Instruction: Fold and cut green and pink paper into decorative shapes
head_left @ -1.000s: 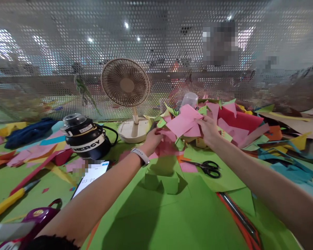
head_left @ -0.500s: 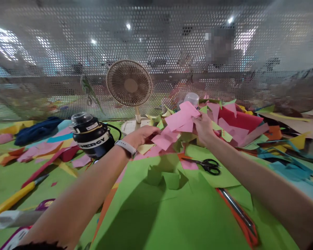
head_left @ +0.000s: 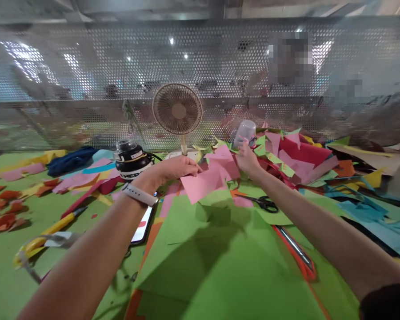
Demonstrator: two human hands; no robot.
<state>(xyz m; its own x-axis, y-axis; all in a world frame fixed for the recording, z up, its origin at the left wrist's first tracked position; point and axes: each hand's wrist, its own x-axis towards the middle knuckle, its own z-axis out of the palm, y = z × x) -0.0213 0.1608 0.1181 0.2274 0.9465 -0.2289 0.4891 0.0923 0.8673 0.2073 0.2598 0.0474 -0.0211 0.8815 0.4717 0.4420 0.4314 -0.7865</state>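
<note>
Head view, pink paper (head_left: 202,186) between hands (head_left: 181,168), open green sheet (head_left: 250,271) nearer

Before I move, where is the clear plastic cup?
In the head view, the clear plastic cup is right of centre, at the fingers of the right hand, with the heap of coloured paper to its right.

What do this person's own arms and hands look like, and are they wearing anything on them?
The left hand and right hand are both gloveless. A pale wristband with small holes circles the left wrist. The forearms are uncovered, except for dark fabric, apparently a sleeve, near the right elbow.
</note>
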